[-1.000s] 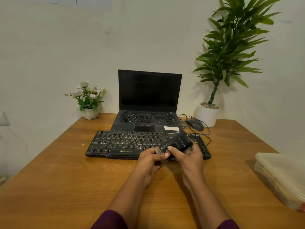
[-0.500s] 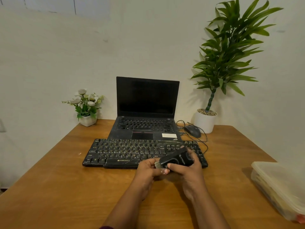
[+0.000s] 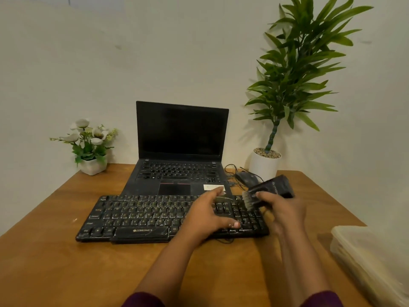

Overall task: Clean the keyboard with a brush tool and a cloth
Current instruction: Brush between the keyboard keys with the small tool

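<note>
Since the earlier frame the hands have been drawn apart, and the black plastic brush tool has been carried up and rightward. At the left, a small white pot of white flowers is set at the back of the brown wooden table. The flat black keyboard is laid across the middle, just before an open black laptop. The left hand is spread open over the keyboard's right half, nothing held; contact with the keys cannot be told. The brush tool is gripped by the right hand, bristles angled down over the keyboard's right end. A translucent plastic box is seen at the far right.
</note>
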